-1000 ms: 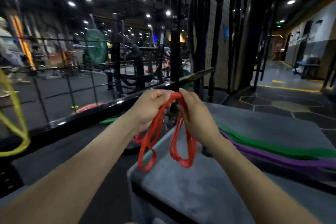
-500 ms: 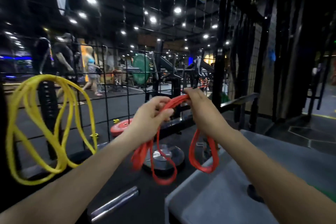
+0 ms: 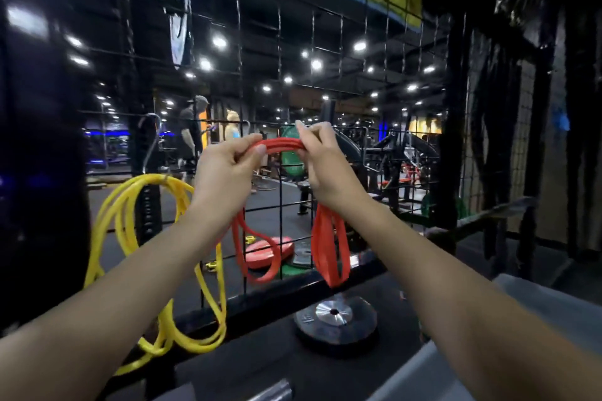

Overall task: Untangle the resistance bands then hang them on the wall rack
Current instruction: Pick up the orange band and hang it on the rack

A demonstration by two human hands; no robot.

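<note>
Red band (image 3: 280,144) ran bunched between my two hands at about chest height in front of the wire grid rack (image 3: 342,52), its short top span lying nearly level from left to right. My left hand (image 3: 224,169) had its grip curled round the left end of that span, thumb pressed on top; my right hand (image 3: 321,159) pinched the right end, fingers wrapped over the strands. Below each hand the coils hung straight down in loops, one under the left wrist, a longer folded pair under the right. So the band's long axis fell vertically from my grips, while the part that had to go over a hook was the level stretch between them. A yellow band (image 3: 130,205) hung already from a hook to my left, near the left forearm and closer to that hand than to the right. I judged the next move needed the span lifted toward the grid, though I could not make out a free hook there. A weight plate (image 3: 335,319) lay on the floor below.
</note>
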